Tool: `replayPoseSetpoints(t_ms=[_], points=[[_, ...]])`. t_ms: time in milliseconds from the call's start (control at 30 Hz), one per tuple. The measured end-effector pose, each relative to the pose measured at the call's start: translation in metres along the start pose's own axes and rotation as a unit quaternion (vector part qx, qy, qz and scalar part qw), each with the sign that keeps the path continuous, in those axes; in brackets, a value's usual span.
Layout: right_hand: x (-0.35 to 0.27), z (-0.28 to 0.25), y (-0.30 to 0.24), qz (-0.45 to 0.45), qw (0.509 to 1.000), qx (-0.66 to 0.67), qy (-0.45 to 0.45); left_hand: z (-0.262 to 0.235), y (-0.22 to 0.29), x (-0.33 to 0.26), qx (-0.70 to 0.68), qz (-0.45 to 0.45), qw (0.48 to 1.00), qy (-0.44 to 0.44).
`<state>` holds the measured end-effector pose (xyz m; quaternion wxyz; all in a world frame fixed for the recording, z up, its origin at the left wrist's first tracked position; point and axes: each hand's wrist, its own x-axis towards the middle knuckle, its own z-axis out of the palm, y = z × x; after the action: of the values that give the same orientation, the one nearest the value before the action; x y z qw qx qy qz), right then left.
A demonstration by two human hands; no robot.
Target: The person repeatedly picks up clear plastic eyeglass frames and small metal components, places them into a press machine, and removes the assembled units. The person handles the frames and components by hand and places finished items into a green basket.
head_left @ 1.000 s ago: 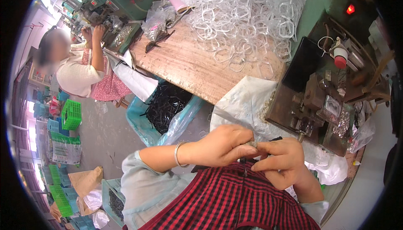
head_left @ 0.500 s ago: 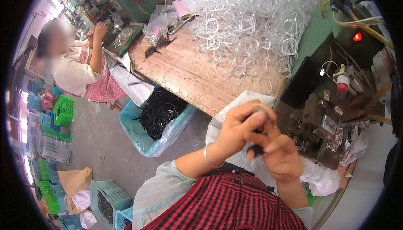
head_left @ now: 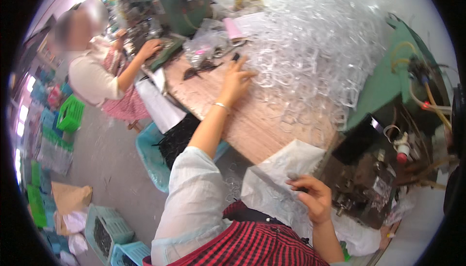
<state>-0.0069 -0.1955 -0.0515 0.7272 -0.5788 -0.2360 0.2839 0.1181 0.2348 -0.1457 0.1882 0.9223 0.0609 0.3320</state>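
Left hand (head_left: 235,79) stretched across worn wooden benchtop (head_left: 252,120), fingers spread, flat, gripping nothing; fingertips touched near edge of glossy tangled heap of clear plastic rings (head_left: 315,47). Thin bangle (head_left: 222,105) on wrist. Right hand (head_left: 313,195) off bench's near edge, fingers curled, pinching small dark part (head_left: 296,176) against crinkled white plastic bag (head_left: 281,178). Green metal machine (head_left: 388,91) at right edge.

The tabletop (head_left: 252,120) is bare, matt wood with a rough, worn grain. The heap of clear rings (head_left: 315,47) on it looks like glossy, see-through plastic. The white bag (head_left: 276,178) is thin, crinkled plastic film with a dull sheen. The green machine (head_left: 388,86) is painted metal, scuffed and matt. The sleeve (head_left: 194,203) is sheer, soft cloth.
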Motion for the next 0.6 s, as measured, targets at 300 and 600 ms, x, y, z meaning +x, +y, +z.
replayPoseSetpoints(t_ms=[300, 600], points=[[-0.095, -0.033, -0.020, 0.082, 0.980, -0.170, 0.068, -0.074, 0.160, -0.023, -0.460, -0.148, 0.854, 0.193], [-0.181, -0.158, -0.033, 0.051, 0.625, -0.628, 0.461, -0.062, 0.384, -0.084, -0.473, 0.436, 0.766, -0.003]])
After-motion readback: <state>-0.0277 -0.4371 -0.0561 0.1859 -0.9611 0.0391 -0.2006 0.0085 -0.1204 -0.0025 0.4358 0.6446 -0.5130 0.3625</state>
